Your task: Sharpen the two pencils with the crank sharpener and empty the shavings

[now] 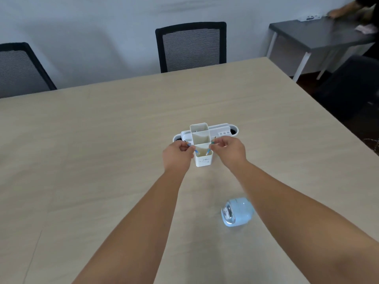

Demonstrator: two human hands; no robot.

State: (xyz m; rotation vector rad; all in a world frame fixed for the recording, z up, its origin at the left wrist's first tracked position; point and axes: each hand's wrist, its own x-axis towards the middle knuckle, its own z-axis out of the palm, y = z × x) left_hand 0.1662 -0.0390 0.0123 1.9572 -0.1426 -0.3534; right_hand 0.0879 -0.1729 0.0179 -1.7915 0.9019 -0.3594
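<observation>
A white desk organizer (202, 132) stands in the middle of the light wooden table (102, 140). Two blue pencils stand in its front compartment. My left hand (177, 155) pinches the left pencil (195, 153) and my right hand (228, 150) pinches the right pencil (209, 150), both with their lower ends still inside the compartment. The light-blue crank sharpener (238, 212) sits on the table nearer to me, just left of my right forearm; its crank is not visible.
Two black mesh chairs (191, 46) (18, 68) stand along the table's far edge. A dark side table (320, 34) is at the back right, where another person's hand (338, 12) rests. A dark chair (348, 87) stands beside the table's right edge.
</observation>
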